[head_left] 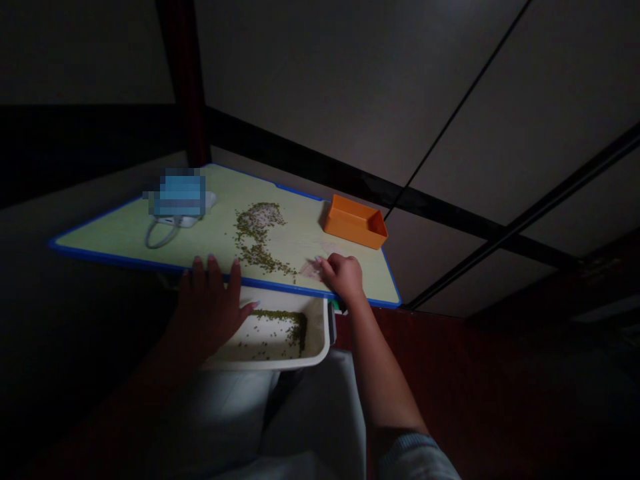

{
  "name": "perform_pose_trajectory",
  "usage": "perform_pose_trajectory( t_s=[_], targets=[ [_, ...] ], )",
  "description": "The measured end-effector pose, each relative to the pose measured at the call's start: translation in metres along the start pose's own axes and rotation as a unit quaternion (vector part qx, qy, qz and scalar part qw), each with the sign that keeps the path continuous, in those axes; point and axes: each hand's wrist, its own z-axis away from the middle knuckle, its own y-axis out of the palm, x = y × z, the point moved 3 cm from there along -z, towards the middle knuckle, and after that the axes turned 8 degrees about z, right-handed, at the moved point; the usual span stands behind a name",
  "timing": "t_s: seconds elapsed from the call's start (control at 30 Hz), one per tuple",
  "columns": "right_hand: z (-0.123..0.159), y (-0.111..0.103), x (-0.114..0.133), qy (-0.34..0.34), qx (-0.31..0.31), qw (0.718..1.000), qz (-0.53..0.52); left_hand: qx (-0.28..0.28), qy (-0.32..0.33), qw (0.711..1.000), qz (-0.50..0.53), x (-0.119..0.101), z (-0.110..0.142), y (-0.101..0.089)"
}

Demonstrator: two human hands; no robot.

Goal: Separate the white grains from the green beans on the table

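Right hand (345, 275): fingers curled together at the board (300, 230); can't tell if anything's inside. Green grains (260, 230) lie loose just left of that grip, so any move there calls for a light touch. Left hand (213, 300): fingers apart, at near edge. White bin (287, 364), below-left of grip: grains inside. Orange box (353, 230), beyond grip: inner walls show.

orange box (355, 224): smooth plastic | white bin (316, 347): plastic, slight sheen | trousers (320, 407): matt cloth
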Motion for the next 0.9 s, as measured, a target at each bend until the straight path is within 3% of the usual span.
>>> perform_pose_trajectory(
  t_s=[0.4,0.7,0.9],
  targets=[
    [-0.005,0.003,-0.003,0.061,0.009,0.998,0.025,-0.003,0.012,1.000,-0.015,-0.001,0.001,-0.001],
    [-0.022,0.005,0.021,0.025,0.024,0.999,0.038,-0.010,0.003,1.000,0.009,0.000,0.000,0.001],
    [-0.020,0.005,0.021,-0.026,0.020,0.999,-0.007,-0.003,0.012,1.000,-0.016,0.001,0.001,-0.001]
  ],
)
